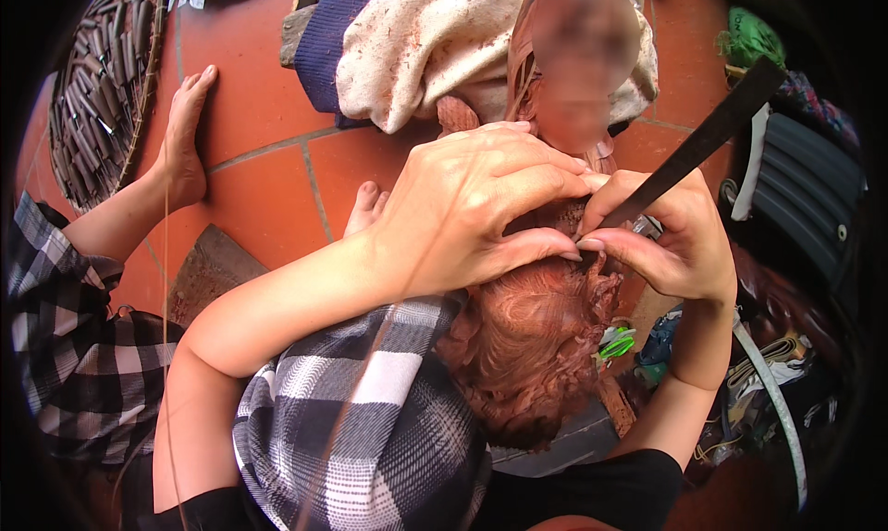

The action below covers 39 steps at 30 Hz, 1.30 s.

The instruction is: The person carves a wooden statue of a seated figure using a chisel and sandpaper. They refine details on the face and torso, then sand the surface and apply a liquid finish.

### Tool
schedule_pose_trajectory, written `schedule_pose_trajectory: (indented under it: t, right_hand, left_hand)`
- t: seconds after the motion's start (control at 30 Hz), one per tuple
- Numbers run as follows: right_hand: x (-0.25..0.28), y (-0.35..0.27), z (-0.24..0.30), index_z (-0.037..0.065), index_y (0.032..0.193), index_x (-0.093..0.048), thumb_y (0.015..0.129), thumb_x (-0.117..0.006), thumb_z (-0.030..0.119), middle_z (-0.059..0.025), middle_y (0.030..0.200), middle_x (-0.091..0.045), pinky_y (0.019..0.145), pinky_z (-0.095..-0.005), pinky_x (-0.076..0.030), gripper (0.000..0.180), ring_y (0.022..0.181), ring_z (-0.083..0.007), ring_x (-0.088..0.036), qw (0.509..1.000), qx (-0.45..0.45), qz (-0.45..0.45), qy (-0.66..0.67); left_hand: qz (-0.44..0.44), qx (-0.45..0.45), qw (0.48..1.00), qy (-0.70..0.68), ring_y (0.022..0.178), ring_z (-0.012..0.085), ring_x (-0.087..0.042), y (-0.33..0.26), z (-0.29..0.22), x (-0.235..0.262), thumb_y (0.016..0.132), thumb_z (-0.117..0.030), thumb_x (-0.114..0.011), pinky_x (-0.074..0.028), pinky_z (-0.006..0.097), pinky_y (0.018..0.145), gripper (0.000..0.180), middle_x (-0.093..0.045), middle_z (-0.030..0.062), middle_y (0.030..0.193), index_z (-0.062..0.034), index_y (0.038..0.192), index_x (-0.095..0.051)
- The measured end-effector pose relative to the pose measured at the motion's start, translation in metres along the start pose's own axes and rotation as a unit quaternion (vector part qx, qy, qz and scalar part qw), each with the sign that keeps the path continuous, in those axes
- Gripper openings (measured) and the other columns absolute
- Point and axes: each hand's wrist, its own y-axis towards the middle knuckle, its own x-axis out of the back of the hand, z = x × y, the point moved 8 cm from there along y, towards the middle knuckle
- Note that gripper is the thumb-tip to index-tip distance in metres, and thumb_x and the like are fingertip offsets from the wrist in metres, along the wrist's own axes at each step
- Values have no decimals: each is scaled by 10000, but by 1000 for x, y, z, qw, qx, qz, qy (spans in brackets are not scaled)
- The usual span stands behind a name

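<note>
A reddish-brown carved wooden statue (532,337) lies in front of me, its base near my body and its head end pointing away over a cloth. My left hand (481,198) is closed over its middle, fingers bent across the wood and thumb tip pressed close to the other thumb. In my right hand (671,230), thumb and fingers pinch the lower end of a dark, flat, narrow strip (703,142), which sticks up to the right. The strip's low end meets the carving between both hands. Whether the left fingertips also touch the strip is hidden.
A cream cloth (416,50) with wood shavings lies beneath the statue's far end. At far left, a round basket (102,96) holds many dark-handled tools. A wooden block (213,272) sits on the tiled floor by my bare foot (190,133). Right are a dark plastic container (805,179) and clutter.
</note>
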Motion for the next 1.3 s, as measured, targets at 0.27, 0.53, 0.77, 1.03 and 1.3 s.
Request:
schedule_pose_trajectory:
  t: [0.27, 0.53, 0.77, 1.03, 1.3]
  right_hand:
    - [-2, 1, -2, -23, 855, -658, 813, -701, -13, -80, 750, -688, 632, -266, -512, 61, 684, -153, -682, 994, -36, -103, 29]
    - [-3, -2, -4, -18, 872, -660, 809, -701, 3, -61, 717, -676, 600, -244, -493, 77, 662, -134, -671, 998, 12, -56, 33]
    - [6, -2, -6, -26, 857, -661, 807, -701, -4, -59, 738, -664, 646, -246, -504, 68, 720, -110, -665, 994, -6, -87, 64]
    - [-3, -5, -5, -25, 840, -663, 809, -692, -4, -79, 748, -679, 613, -247, -500, 47, 663, -126, -661, 999, 10, -31, 38]
    - [-2, -2, -5, -33, 828, -667, 787, -701, -13, -73, 734, -671, 595, -247, -479, 57, 631, -129, -638, 993, 5, -107, 46]
  left_hand:
    - [-23, 25, 999, -27, 969, 243, -713, -2, 9, 0, 725, -145, -802, -498, 442, 972, 306, -746, 84, 1007, -63, 1015, -744]
    - [-20, 32, 998, -47, 920, 222, -719, 2, 9, -1, 703, -186, -823, -498, 379, 914, 315, -751, 81, 966, -49, 977, -749]
    - [-16, 18, 1000, -16, 849, 230, -707, 8, 11, -1, 691, -152, -809, -495, 341, 836, 286, -743, 72, 892, -52, 953, -753]
    - [-5, 4, 1000, -11, 866, 236, -701, 6, 5, -4, 669, -154, -818, -482, 335, 837, 321, -741, 72, 943, -52, 963, -736]
    - [-15, 16, 1000, -17, 859, 236, -702, 4, 10, -1, 666, -161, -829, -492, 346, 857, 314, -745, 68, 910, -54, 951, -752]
